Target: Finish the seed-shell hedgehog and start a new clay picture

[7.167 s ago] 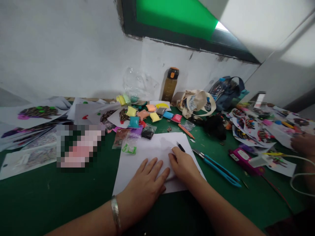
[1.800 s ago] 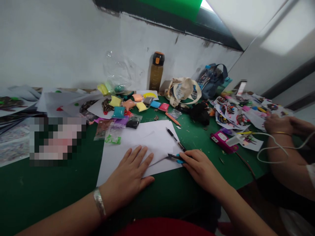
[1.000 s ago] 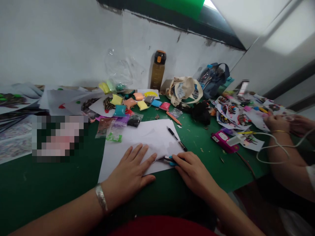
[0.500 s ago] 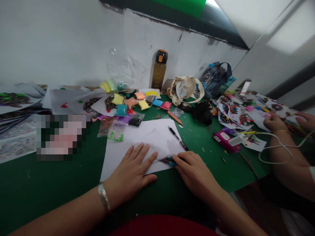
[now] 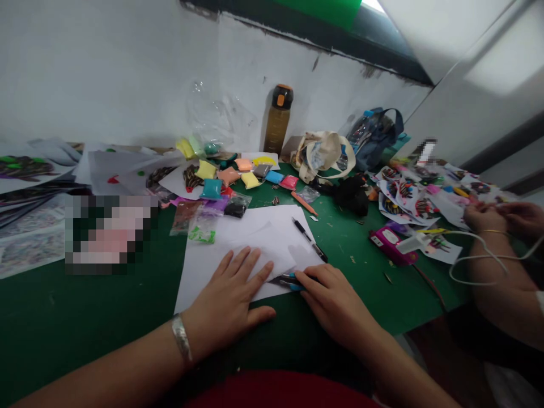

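My left hand (image 5: 232, 300) lies flat with its fingers spread, pressing a folded white sheet (image 5: 272, 243) down on a larger white sheet of paper (image 5: 193, 280). At the fold's lower right corner, my right hand (image 5: 334, 297) grips blue-and-black scissors (image 5: 290, 280), whose dark end points left at the folded sheet's edge. Fingers cover most of the handles. A black pen (image 5: 309, 239) rests across the right side of the paper, just beyond my right hand.
Colourful clay packets (image 5: 211, 188) lie behind the paper on the green table (image 5: 127, 317). Along the wall stand a brown bottle (image 5: 278, 119) and a cream bag (image 5: 325, 156). A magenta device (image 5: 393, 245) with a cable sits right. Another person's hands (image 5: 488, 218) work at far right.
The scissors have turned slightly in my right hand, and more of their blue part shows. My left hand stays on the folded sheet. The other person's hands have come closer together.
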`<move>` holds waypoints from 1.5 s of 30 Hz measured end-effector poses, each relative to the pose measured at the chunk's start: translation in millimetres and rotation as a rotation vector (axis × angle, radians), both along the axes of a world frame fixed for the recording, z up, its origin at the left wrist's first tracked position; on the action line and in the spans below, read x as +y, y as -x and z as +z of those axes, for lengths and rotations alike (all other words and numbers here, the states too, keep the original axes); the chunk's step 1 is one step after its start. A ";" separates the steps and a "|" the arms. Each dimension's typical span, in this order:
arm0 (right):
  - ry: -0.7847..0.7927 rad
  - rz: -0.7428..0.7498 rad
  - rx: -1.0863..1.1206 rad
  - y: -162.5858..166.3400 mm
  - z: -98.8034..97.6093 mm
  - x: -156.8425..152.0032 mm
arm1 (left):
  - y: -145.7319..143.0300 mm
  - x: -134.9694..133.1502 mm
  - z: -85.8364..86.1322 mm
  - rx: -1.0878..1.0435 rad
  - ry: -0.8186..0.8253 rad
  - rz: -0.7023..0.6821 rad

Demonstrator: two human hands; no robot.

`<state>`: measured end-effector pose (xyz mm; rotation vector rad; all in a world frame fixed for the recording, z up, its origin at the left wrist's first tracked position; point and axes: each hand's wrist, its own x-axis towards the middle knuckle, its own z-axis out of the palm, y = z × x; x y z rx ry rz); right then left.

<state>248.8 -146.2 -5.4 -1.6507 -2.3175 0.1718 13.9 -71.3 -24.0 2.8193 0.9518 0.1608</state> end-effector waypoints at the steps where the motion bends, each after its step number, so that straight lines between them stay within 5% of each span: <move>1: -0.004 0.000 0.004 1.1 0.4 0.2 | 0.1 -0.1 -0.6 -0.003 -0.004 0.001; 32: -0.019 0.056 0.048 35.6 -2.2 2.6 | 1.2 -0.5 0.2 -0.003 0.038 0.006; 45: -0.066 0.085 0.138 49.2 -10.7 -0.9 | 0.3 -1.7 12.1 0.053 0.177 0.040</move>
